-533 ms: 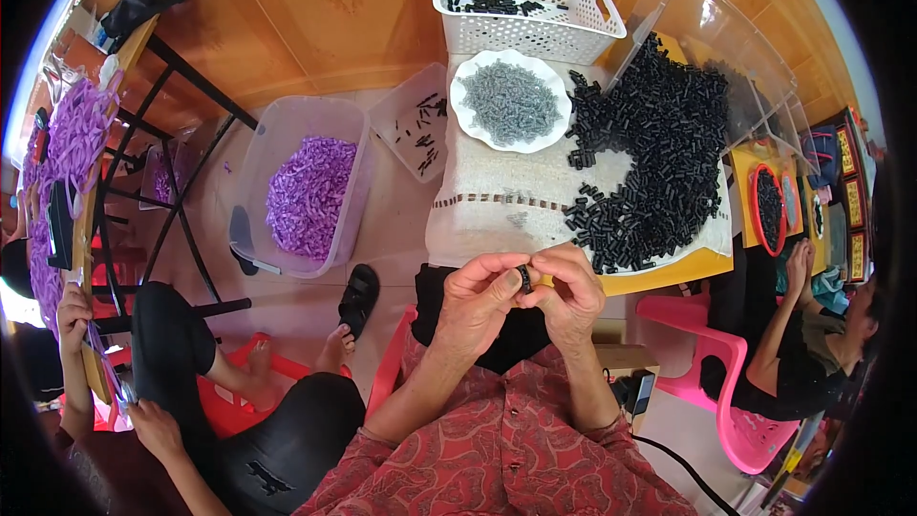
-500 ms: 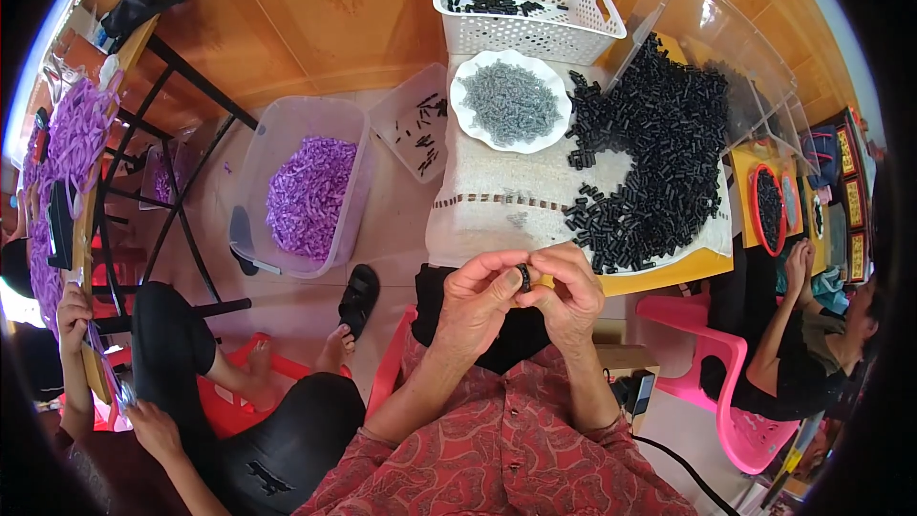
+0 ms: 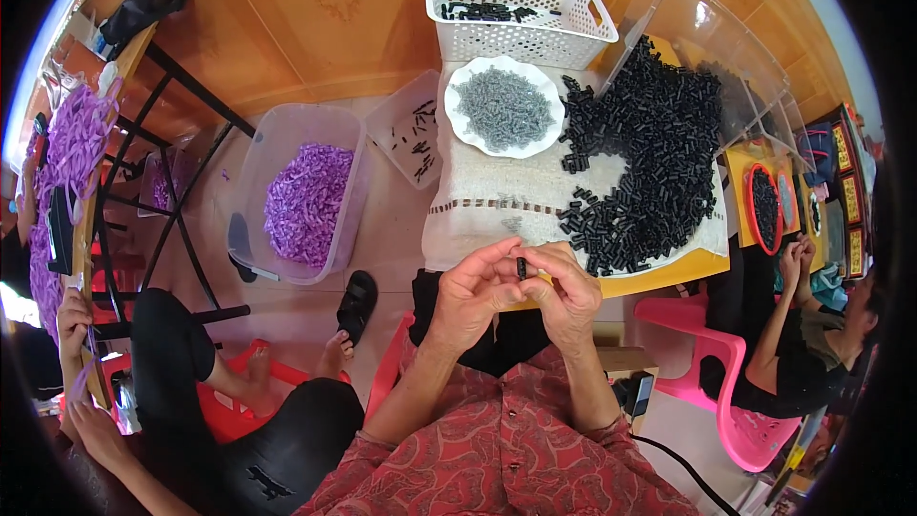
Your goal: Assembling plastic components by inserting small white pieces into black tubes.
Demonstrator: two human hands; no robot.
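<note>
A small black tubular piece [image 3: 522, 268] is pinched between the fingertips of both hands, just in front of the table's near edge. My left hand [image 3: 470, 294] closes on it from the left with thumb and forefinger. From the right, my right hand [image 3: 567, 298] meets it, also with closed fingers. Beyond my hands a large heap of similar black pieces [image 3: 659, 134] spreads over the pale cloth [image 3: 478, 222]. Left of the heap is a white scalloped plate [image 3: 457, 126] with many tiny clear grey parts [image 3: 502, 109].
A white perforated basket [image 3: 521, 41] holds more black pieces; a clear bin [image 3: 740, 43] lies tipped behind the heap. On the floor at left stands a clear tub [image 3: 250, 148] of purple strips [image 3: 308, 205]. Co-workers sit on both sides, one by a pink chair [image 3: 721, 363].
The black piece has turned more upright between my fingertips, and my fingers have shifted round it. At left, the co-worker's lower hand has moved left.
</note>
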